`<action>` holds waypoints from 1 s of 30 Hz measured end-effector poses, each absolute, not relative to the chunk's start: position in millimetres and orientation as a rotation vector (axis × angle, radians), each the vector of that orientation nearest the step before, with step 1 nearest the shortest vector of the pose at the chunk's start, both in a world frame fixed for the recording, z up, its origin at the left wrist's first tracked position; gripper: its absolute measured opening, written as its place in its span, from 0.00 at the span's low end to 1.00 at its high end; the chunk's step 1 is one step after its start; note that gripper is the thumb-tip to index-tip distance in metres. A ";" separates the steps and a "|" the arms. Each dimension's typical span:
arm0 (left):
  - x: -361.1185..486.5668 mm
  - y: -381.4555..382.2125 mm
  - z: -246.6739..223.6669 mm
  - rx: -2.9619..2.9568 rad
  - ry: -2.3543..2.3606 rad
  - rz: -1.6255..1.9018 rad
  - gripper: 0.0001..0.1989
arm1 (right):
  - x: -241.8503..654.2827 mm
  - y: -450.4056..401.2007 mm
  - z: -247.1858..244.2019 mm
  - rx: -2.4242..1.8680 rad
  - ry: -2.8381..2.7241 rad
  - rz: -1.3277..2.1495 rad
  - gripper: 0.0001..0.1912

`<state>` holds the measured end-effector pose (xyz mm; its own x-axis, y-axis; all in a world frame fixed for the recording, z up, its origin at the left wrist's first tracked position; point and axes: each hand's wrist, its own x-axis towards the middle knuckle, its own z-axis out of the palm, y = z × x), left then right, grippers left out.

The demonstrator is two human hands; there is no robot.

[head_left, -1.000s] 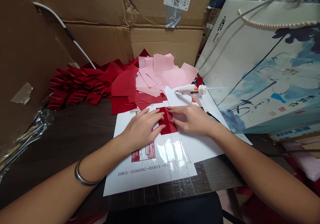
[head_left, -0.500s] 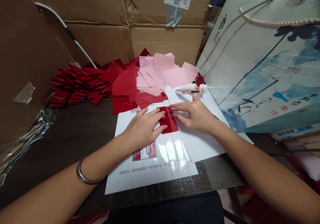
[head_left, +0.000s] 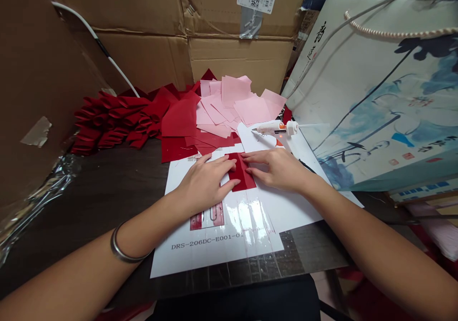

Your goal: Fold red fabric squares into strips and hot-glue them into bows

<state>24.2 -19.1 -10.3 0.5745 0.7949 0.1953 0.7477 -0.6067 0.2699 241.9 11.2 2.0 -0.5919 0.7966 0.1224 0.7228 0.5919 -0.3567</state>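
"Left grip (head_left: 203, 185) has drawn back to the left edge of the red cloth piece (head_left: 243, 177), so we now see more of the cloth than a moment ago. How do we read the hands?"

"Both are spread, fingers apart, pressing down rather than pinching. Right grip (head_left: 277, 170) bears on the cloth's right edge, so we have it held from two sides."

"And where does the cloth lie?"

"Near the top of the white printed sheet (head_left: 222, 256), with what looks like a lengthwise crease. We judge the two-sided pressure keeps that crease flat and the piece from shifting."

"What do we have around it?"

"At upper centre, loose pink squares (head_left: 232, 104) overlap the red squares (head_left: 179, 120), and folded red pieces (head_left: 107, 125) line up at upper left. Just above the right grip, a white hot-glue gun (head_left: 274, 129) lies on its side, probably left there to stay within reach."

"Why the shiny strips on the sheet?"

"That clear tape (head_left: 250, 225) likely fixes the sheet to the dark desk (head_left: 107, 192), so it stays put under our pressing."
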 end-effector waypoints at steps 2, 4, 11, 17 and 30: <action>23.8 -18.8 -10.4 2.647 1.303 0.452 0.15 | 241.8 11.1 2.0 -1.244 -2.551 0.401 0.18; 23.3 -18.5 -10.9 2.648 1.300 0.465 0.15 | 241.9 11.3 1.9 -1.238 -2.550 0.405 0.18; 21.7 -18.2 -11.7 2.646 1.291 0.519 0.15 | 241.3 11.8 1.5 -1.244 -2.564 0.378 0.18; 21.6 -18.6 -11.0 2.650 1.301 0.488 0.14 | 241.2 11.0 1.9 -1.232 -2.564 0.372 0.18; 22.2 -18.1 -9.1 2.636 1.300 0.471 0.13 | 239.9 9.2 1.2 -1.207 -2.564 0.310 0.16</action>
